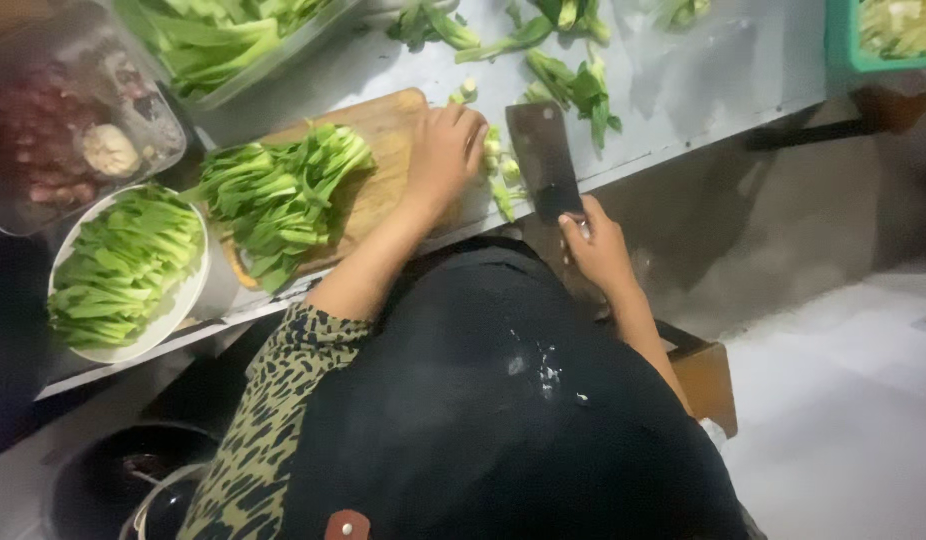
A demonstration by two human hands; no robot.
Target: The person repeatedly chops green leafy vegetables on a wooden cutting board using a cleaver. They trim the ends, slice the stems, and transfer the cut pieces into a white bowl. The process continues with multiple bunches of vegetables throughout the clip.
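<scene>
Two hands at the cutting board (383, 125) | right hand (595, 245), nearest, closed on the cleaver (545, 160) handle, blade flat off the board's right edge | left hand (445, 150) curled, pinning pale stems (498, 160) at that edge; judged best kept knuckles-forward | cut greens (278, 195) piled on the board's left | bowl of greens (123, 265) beyond its left end.

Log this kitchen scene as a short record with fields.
left hand: pressed on green stems at the edge of the wooden cutting board
right hand: grips the handle of the cleaver, blade flat over the counter
cut pieces: between hand and blade
leafy greens pile: on the board
white bowl: filled with cut greens
counter: loose greens scattered
</scene>
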